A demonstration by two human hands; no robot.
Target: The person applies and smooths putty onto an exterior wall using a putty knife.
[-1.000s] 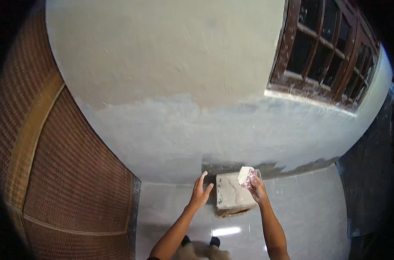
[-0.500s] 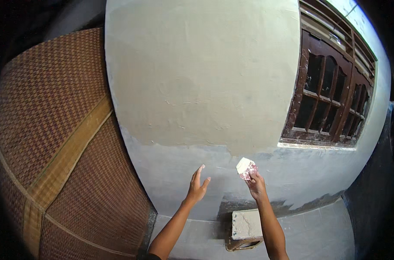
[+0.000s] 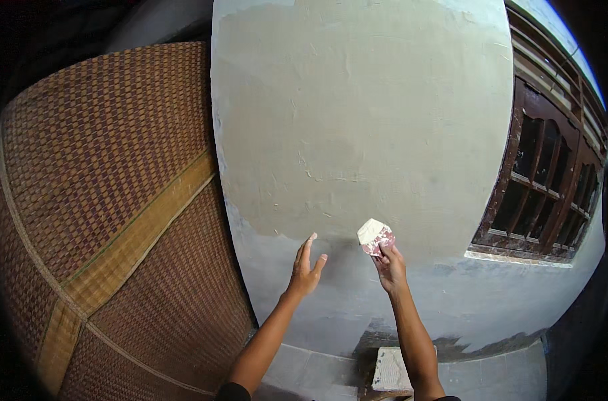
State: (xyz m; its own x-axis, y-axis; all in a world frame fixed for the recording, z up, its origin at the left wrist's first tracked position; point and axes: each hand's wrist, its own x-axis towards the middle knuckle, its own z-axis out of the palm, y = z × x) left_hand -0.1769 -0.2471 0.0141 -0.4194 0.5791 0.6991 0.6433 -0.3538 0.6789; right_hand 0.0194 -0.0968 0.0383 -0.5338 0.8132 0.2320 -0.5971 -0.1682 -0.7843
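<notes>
In my right hand (image 3: 391,269) is a small reddish putty spreader (image 3: 382,245), its far edge loaded with thick cream putty (image 3: 373,231). My fingers wrap round its near end, and it is held up in front of the wall. My left hand (image 3: 306,273) is raised beside it with fingers stretched apart and nothing in them; whitish smears show on the fingertips. Before both hands stands the wall (image 3: 364,120), beige and coated above, bare grey below. Ridges and small raised lines mark the coated part.
A woven brown mat panel (image 3: 117,174) stands along the left. On the right is a dark wooden window (image 3: 541,174) with a putty-spattered sill. Below my right forearm, a low stool (image 3: 384,395) carries a rectangular whitish slab (image 3: 389,369) on the grey tiled floor (image 3: 304,364).
The view has shifted so that the wall, window and stool sit further right and lower. Both hands are slightly higher in view, the spreader still in the right one.
</notes>
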